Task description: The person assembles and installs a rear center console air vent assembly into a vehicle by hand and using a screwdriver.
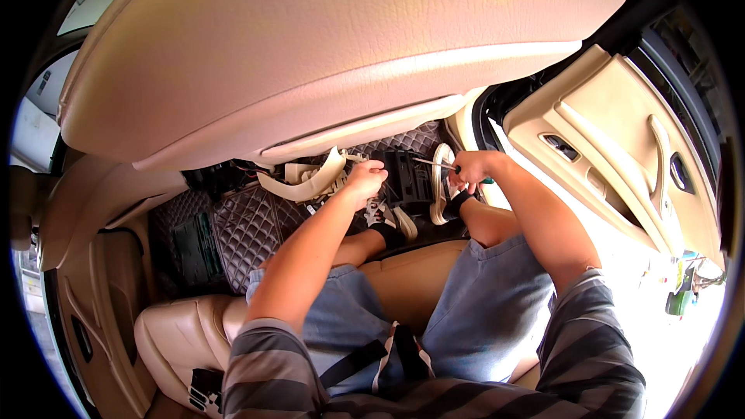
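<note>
Low between my knees and the front seat back, my right hand is closed around a screwdriver. Its thin metal shaft points left, and a bit of green handle shows past my fingers. My left hand is closed, fingers curled in; whatever it grips, if anything, is hidden. Just left of it lies a curved beige plastic trim piece with smaller beige parts around it. A black ribbed plastic part sits between my two hands, below the screwdriver's tip.
The large beige seat back hangs close over my hands. Quilted brown matting covers the floor, with a dark green case at left. My shoes stand beside the parts. An open beige car door is on the right.
</note>
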